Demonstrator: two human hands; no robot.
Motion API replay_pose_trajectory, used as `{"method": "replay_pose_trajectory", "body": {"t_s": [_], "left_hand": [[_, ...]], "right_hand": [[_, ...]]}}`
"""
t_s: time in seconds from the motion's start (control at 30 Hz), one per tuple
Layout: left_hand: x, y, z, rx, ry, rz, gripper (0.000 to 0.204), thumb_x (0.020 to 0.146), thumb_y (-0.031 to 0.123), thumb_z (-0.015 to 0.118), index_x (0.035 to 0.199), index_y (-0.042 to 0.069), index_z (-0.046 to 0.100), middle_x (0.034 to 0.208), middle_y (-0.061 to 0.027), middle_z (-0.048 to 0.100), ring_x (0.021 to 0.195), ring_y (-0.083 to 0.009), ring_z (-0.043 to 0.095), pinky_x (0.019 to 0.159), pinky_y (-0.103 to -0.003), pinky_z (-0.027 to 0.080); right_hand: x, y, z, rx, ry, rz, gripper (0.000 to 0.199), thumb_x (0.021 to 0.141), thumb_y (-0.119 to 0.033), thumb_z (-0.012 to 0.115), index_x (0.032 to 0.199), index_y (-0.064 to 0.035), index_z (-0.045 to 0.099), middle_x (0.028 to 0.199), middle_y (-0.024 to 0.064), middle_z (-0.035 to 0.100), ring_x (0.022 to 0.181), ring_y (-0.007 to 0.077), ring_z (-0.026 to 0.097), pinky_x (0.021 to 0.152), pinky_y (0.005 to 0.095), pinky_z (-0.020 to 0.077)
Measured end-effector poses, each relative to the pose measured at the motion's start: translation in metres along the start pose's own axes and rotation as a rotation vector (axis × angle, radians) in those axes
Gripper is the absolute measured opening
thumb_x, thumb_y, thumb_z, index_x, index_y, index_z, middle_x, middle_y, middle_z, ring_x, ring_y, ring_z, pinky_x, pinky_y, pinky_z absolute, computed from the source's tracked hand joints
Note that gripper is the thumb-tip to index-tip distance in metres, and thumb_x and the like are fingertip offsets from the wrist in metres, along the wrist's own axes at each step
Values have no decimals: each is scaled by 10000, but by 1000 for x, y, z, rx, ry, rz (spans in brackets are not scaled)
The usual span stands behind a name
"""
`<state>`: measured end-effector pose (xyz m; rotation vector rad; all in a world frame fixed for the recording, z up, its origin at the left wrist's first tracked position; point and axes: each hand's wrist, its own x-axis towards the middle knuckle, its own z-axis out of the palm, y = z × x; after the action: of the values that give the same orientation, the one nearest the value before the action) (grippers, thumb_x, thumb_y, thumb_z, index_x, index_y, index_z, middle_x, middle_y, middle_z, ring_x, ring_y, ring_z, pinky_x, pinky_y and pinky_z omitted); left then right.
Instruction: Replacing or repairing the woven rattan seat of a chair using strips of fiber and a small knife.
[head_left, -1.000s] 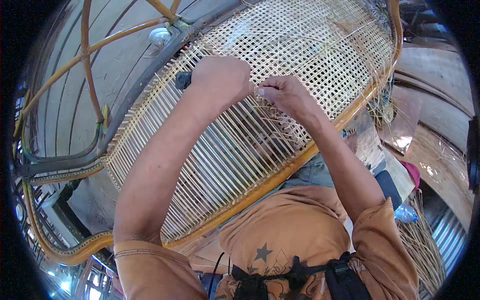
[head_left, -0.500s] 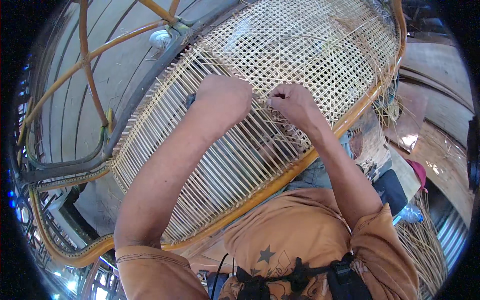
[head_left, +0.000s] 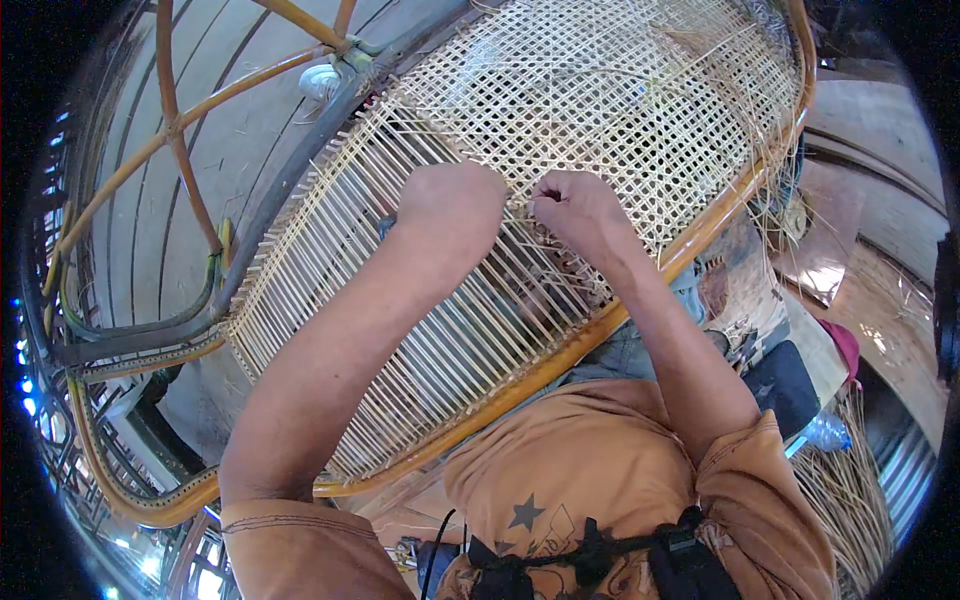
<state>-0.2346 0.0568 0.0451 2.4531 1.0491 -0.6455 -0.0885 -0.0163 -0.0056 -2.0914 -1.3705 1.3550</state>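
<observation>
A large woven cane panel (head_left: 560,110) fills a curved rattan frame (head_left: 560,362) across my front. Its far right part is a finished-looking open mesh, while the near left part has only parallel cane strands (head_left: 430,330). Where these two parts meet, my left hand (head_left: 455,200) is closed in a fist, its back toward me and its fingertips hidden. Close by on the right, my right hand (head_left: 582,208) pinches at the edge of the mesh, thumb against curled fingers, seemingly on a thin cane strand. A small gap separates the hands.
Crossed rattan poles (head_left: 172,122) and a dark frame bar (head_left: 265,190) stand at the left. Loose cane ends hang over the right rim. Lower right are a clear plastic bottle (head_left: 828,432), a bundle of cane strips (head_left: 845,500) and boards (head_left: 870,140).
My left fist has tilted and dropped slightly at the mesh edge. My right hand has shifted a little left and still pinches. The view has moved slightly.
</observation>
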Motion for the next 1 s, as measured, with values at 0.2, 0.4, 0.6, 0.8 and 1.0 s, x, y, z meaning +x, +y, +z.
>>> {"method": "replay_pose_trajectory", "body": {"t_s": [0.2,0.4,0.6,0.8,1.0], "left_hand": [[12,-11,-12,54,3,157,147,753,109,529,755,33,654,783,-167,651,761,-320,648,669,-427,518],[25,-16,-22,117,-67,259,153,737,108,539,775,24,661,788,-164,655,761,-324,650,662,-421,522],[40,-18,-27,195,-143,292,154,734,120,571,808,30,672,795,-148,663,759,-315,658,637,-417,531],[48,-12,-37,256,-230,309,181,753,179,616,887,80,688,884,-114,673,826,-303,657,677,-417,534],[57,-13,-38,288,-263,331,214,751,218,642,919,94,689,905,-103,674,835,-298,656,684,-409,531]], "right_hand": [[-4,-3,4,16,37,-2,219,768,-200,511,837,-53,657,788,193,630,740,367,606,700,419,479],[-7,-8,4,-55,101,26,231,804,-223,575,813,3,622,631,161,571,553,236,536,580,354,437],[-9,-15,2,-81,66,6,210,787,-199,529,831,-23,633,795,217,610,764,381,591,708,448,463],[-4,-10,8,-152,111,-29,195,766,-199,563,793,-22,640,661,174,596,605,266,589,601,362,454],[0,-18,2,-114,-10,68,226,737,-212,572,803,-12,653,803,235,613,773,383,595,714,425,466]]}}
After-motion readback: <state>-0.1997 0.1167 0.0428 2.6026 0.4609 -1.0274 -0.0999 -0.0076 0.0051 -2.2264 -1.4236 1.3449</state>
